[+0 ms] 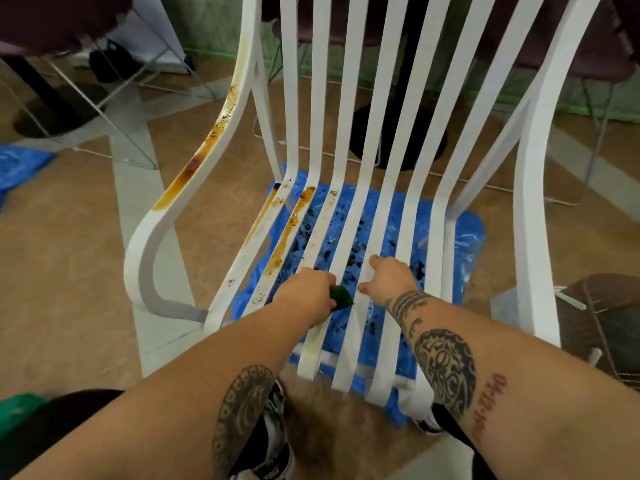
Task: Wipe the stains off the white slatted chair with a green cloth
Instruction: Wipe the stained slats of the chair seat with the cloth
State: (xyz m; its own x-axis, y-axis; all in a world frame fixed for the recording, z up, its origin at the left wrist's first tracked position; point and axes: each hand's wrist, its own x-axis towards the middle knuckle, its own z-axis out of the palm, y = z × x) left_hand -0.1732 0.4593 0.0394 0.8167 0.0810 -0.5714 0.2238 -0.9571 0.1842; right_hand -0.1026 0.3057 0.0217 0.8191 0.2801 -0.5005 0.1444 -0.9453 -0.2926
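Gripping a bunched green cloth (342, 298), left hand (304, 293) sits knuckles-up on the near-left seat slats of the white chair (535, 237). Its fingers are curled under round the cloth, and only a green corner pokes out on the hand's right side, over a gap between slats. Right hand (389, 278) is just right of it on a middle seat slat, apart from the cloth. Thumb and a fingertip hook over the slat's left edge, holding it; the other fingers are hidden.

Brown-orange stains (289, 230) run along the two leftmost seat slats, far of the left hand, with dark specks on the next slat. More of the same streaks the left armrest. Right-side slats and the right armrest look white.

A blue sheet (465, 244) lies on the floor (86, 271) under the chair, spotted with dark drips. Shoes (273, 431) show near, between the forearms. A dark round table base (398, 133) stands far, behind the backrest.
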